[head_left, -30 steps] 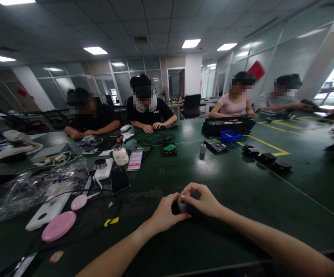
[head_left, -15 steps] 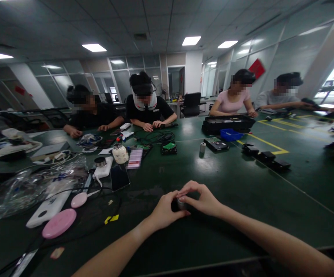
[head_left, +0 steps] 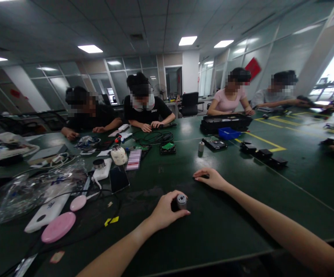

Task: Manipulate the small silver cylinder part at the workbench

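My left hand (head_left: 169,207) curls its thumb and fingers round a small silver cylindrical motor (head_left: 181,201), which stands upright on the green table. Its round top face, with small dark holes, is uncovered. Up and to the right of it, apart from the motor, is my right hand (head_left: 211,179), low over the tabletop. Its thumb and fingertips come together in a pinch; whatever may be between them is too small to make out. Farther off, a second similar motor (head_left: 201,149) stands upright beside a black drive-like box (head_left: 215,144).
On the left lie a phone (head_left: 119,179), a white power bank (head_left: 48,212), a pink round case (head_left: 58,227), plastic bags (head_left: 40,188) and cables. A blue tray (head_left: 229,133) and black blocks (head_left: 263,154) sit farther right. Several co-workers sit across the table.
My right hand has left the top of the motor and moved away, up and to the right, uncovering its face. My left hand still holds the motor in place.
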Demonstrator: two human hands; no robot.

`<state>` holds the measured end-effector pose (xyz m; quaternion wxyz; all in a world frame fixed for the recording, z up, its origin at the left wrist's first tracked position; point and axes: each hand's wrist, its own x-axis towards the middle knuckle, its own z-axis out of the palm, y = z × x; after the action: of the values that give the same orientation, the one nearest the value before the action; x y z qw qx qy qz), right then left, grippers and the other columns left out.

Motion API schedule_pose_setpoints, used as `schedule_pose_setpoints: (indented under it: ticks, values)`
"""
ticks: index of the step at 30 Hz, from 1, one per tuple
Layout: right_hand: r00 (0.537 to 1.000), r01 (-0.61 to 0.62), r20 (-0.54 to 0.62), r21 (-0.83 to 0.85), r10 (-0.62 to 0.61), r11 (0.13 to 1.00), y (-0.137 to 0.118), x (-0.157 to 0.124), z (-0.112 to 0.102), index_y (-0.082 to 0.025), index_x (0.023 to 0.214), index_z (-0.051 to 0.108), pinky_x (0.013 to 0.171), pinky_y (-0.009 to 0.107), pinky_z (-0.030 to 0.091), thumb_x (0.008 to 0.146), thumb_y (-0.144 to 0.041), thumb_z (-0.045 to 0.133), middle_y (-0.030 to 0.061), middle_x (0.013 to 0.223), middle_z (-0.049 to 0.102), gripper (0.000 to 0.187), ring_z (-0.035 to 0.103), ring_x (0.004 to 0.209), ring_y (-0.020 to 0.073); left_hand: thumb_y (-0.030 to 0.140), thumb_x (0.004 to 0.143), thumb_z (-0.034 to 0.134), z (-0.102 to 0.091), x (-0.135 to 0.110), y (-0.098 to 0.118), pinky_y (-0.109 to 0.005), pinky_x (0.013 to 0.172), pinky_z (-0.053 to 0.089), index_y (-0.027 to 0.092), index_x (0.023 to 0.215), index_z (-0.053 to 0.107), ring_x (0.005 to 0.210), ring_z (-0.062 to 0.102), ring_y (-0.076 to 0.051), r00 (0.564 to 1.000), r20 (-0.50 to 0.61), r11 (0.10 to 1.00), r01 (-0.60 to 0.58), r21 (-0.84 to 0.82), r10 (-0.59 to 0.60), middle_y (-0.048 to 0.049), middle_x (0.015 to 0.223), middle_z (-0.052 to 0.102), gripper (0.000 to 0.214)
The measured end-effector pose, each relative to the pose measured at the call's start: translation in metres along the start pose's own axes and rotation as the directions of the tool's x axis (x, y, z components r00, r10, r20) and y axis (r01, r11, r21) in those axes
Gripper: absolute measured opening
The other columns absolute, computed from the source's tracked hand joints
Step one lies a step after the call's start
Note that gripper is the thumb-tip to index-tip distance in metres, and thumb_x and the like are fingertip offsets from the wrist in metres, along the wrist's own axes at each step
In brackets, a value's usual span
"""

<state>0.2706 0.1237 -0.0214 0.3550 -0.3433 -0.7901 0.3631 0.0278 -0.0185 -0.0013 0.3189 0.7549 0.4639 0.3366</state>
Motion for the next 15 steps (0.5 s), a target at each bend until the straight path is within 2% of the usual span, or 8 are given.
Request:
schedule_pose_setpoints:
  ticks: [4, 9, 13, 15]
  values:
    - [1.0, -0.008, 0.027, -0.015, 0.008, 1.0, 0.003, -0.002, 0.001, -0.021, 0.097, 0.074, 0.093, 0.041, 0.052, 0.07, -0.032, 0.076, 0.0056, 0.099, 0.075, 0.03, 0.07, 0.095, 0.0242, 0.031, 0.071, 0.08, -0.001, -0.001, 0.002, -0.031, 0.088, 0.046, 0.022, 0.104, 0.064, 0.098, 0.063, -0.022, 1.0, 0.015, 1.0, 0.013, -0.005, -0.013, -0.0021, 0.103, 0.068, 0.037]
    - [1.0, -0.015, -0.027, -0.008, 0.015, 1.0, -0.003, 0.0, 0.001, -0.019, 0.087, 0.075, 0.086, 0.042, 0.054, 0.072, -0.033, 0.074, 0.0053, 0.086, 0.076, 0.02, 0.072, 0.084, 0.0239, 0.031, 0.072, 0.079, -0.002, -0.001, 0.004, -0.031, 0.088, 0.047, 0.022, 0.105, 0.064, 0.098, 0.063, -0.022, 1.0, 0.026, 1.0, 0.01, -0.001, -0.01, -0.0024, 0.104, 0.068, 0.037]
    - [0.993, 0.041, -0.11, 0.051, -0.035, 0.998, -0.031, -0.006, 0.018, -0.017, 0.085, 0.071, 0.086, 0.041, 0.053, 0.077, -0.034, 0.072, 0.0072, 0.09, 0.075, 0.02, 0.071, 0.087, 0.0231, 0.031, 0.071, 0.079, -0.002, 0.0, 0.002, -0.031, 0.087, 0.047, 0.022, 0.104, 0.064, 0.098, 0.063, -0.022, 1.0, 0.018, 1.0, 0.001, 0.003, -0.001, -0.0023, 0.103, 0.068, 0.037]
    - [0.992, 0.084, -0.103, 0.102, -0.073, 0.991, -0.052, -0.015, 0.031, -0.017, 0.086, 0.068, 0.086, 0.039, 0.054, 0.079, -0.035, 0.071, 0.007, 0.092, 0.075, 0.02, 0.07, 0.091, 0.0221, 0.032, 0.071, 0.08, 0.0, 0.0, -0.001, -0.032, 0.087, 0.047, 0.022, 0.105, 0.064, 0.097, 0.063, -0.023, 1.0, 0.007, 1.0, -0.001, 0.012, 0.001, -0.0023, 0.103, 0.069, 0.039]
